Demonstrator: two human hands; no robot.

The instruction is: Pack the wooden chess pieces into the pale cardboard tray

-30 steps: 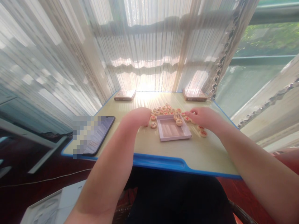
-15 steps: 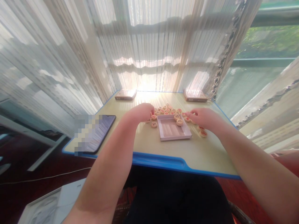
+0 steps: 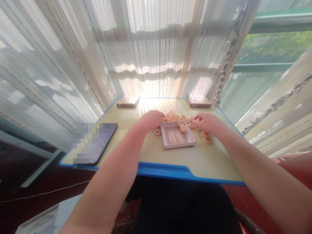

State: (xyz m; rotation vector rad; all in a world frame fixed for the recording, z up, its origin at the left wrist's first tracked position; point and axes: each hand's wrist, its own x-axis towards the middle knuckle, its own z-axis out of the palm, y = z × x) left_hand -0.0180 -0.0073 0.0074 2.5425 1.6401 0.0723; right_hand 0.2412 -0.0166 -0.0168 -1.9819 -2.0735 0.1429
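Observation:
Several round wooden pieces with red or black characters [image 3: 175,120] lie in a cluster on the pale table, behind a shallow white box [image 3: 177,139]. Two black-marked pieces [image 3: 183,129] rest at the box's back right corner. My left hand [image 3: 154,119] is at the cluster's left side, its fingertips by the pieces and mostly hidden behind the hand. Over the right side of the cluster, my right hand [image 3: 205,122] has thumb and fingers apart, close to red-marked pieces. More red-marked pieces [image 3: 207,140] lie below my right hand, and a black-marked one [image 3: 157,132] sits left of the box.
A large phone or tablet [image 3: 103,143] lies at the table's left. Two flat boxed items stand at the back corners, one left [image 3: 128,101] and one right [image 3: 199,101]. The table [image 3: 156,156] has a blue rim, with curtains behind it.
The camera view has shifted slightly. My left hand has moved a little right relative to the box, now covering a piece that showed beside it. My right hand stays near the same pieces.

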